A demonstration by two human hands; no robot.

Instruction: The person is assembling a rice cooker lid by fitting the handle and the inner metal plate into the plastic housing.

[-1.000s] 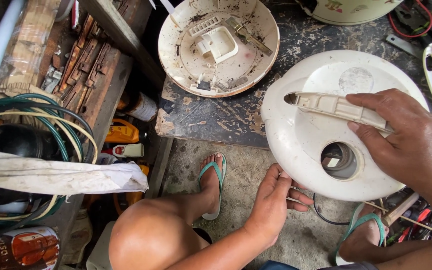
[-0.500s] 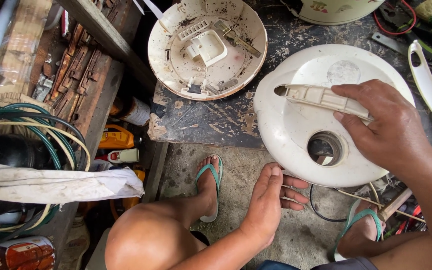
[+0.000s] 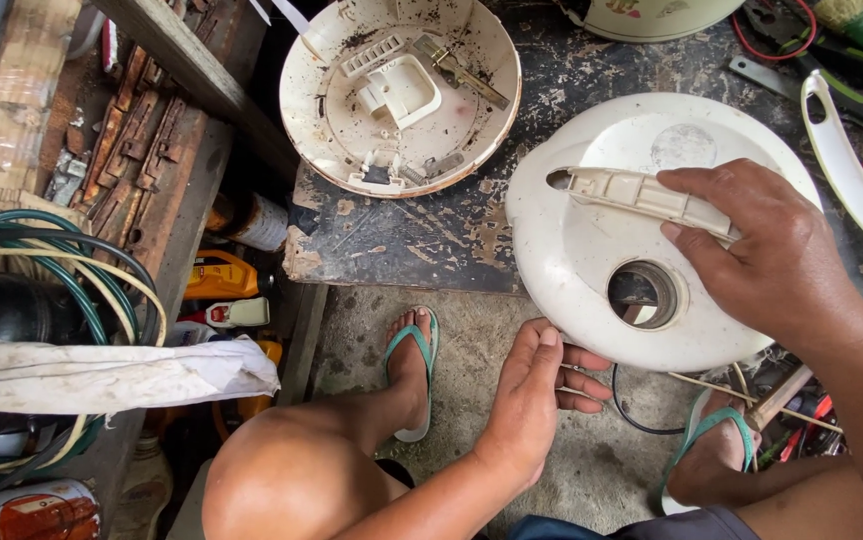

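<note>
The round white lid [image 3: 591, 240] is seen to be smooth plastic with a dull sheen, and a ribbed cream plastic handle [image 3: 641, 195] is set on it. The upturned round base [image 3: 401, 95] is made of cream plastic, stained and speckled with dark grime, and a small metal strip is fixed inside. The table [image 3: 451, 235] is shown as dark, rough and badly flaked. The wooden plank [image 3: 186, 45] looks weathered and matt. The floor [image 3: 471, 330] is bare rough concrete.
</note>
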